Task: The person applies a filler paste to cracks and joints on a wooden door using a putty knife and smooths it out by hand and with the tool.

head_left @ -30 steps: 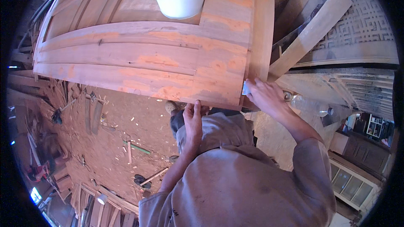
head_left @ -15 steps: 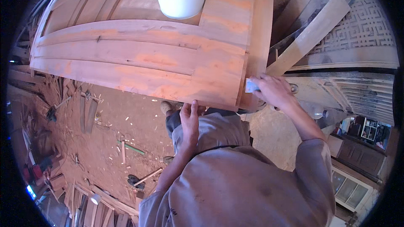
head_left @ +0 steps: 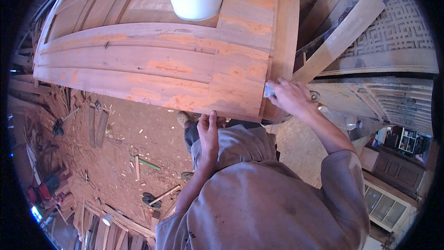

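Note:
A wooden panelled door (head_left: pixel 152 55) lies flat in front of me, with orange filler patches smeared along its rails and joints. At its near edge my left hand (head_left: pixel 208 129) is closed, thumb up against the wood and the other fingers partly hidden. My right hand (head_left: pixel 291 96) grips a small flat pale-blue scraper (head_left: pixel 268 90) at the door's right end, its blade against the end edge. On the door's far part stands a white plastic bucket (head_left: pixel 194 1) with a handle, holding reddish-brown powdery material.
A long plank (head_left: pixel 344 34) leans at the right beside a carved lattice panel (head_left: pixel 393 32). Stacked slatted pieces (head_left: pixel 402 104) stand below it. Wood chips, sticks and a green strip (head_left: pixel 149 163) litter the dirt floor. Scrap timber (head_left: pixel 104 231) piles up at the lower left.
My right hand and the scraper have shifted slightly left, onto the door's end edge. The left hand keeps its place at the near edge.

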The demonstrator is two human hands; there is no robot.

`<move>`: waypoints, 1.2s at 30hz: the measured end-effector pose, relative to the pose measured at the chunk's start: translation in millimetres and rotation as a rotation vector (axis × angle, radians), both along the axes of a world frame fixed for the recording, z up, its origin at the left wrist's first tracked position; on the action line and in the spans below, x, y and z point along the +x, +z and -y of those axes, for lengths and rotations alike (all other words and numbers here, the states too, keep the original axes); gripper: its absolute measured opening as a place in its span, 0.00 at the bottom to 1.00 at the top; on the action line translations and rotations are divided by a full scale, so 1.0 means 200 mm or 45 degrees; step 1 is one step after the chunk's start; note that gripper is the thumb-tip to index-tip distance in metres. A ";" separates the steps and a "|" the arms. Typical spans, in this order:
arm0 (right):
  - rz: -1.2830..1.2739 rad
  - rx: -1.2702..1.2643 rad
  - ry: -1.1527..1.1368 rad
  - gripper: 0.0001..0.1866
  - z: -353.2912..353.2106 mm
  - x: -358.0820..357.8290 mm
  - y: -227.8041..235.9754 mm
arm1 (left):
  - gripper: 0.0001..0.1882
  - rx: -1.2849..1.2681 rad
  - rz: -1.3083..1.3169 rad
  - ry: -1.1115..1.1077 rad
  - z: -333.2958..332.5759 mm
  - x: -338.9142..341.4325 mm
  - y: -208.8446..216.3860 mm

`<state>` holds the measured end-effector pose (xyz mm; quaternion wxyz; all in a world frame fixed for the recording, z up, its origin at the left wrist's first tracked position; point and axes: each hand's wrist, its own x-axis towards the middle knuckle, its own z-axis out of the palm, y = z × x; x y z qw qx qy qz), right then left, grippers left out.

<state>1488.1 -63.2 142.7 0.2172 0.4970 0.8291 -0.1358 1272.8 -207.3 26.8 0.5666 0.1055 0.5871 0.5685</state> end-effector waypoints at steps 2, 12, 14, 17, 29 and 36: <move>0.006 0.009 -0.002 0.21 0.00 0.00 -0.01 | 0.14 0.022 0.022 0.016 -0.01 0.00 -0.01; 0.005 -0.100 -0.023 0.24 0.18 0.07 0.07 | 0.14 0.074 0.026 0.002 0.01 -0.01 -0.05; 0.032 -0.070 -0.027 0.25 0.22 0.05 0.02 | 0.14 0.067 0.057 0.006 0.00 -0.01 -0.04; -0.061 -0.025 0.005 0.26 0.22 0.02 0.03 | 0.15 0.016 0.061 0.020 0.00 -0.01 0.00; -0.031 -0.044 0.028 0.27 0.21 -0.01 0.00 | 0.15 0.056 0.055 -0.003 0.01 -0.02 -0.03; -0.010 -0.040 -0.007 0.27 0.25 -0.02 -0.06 | 0.15 0.019 0.070 -0.023 0.01 -0.02 -0.02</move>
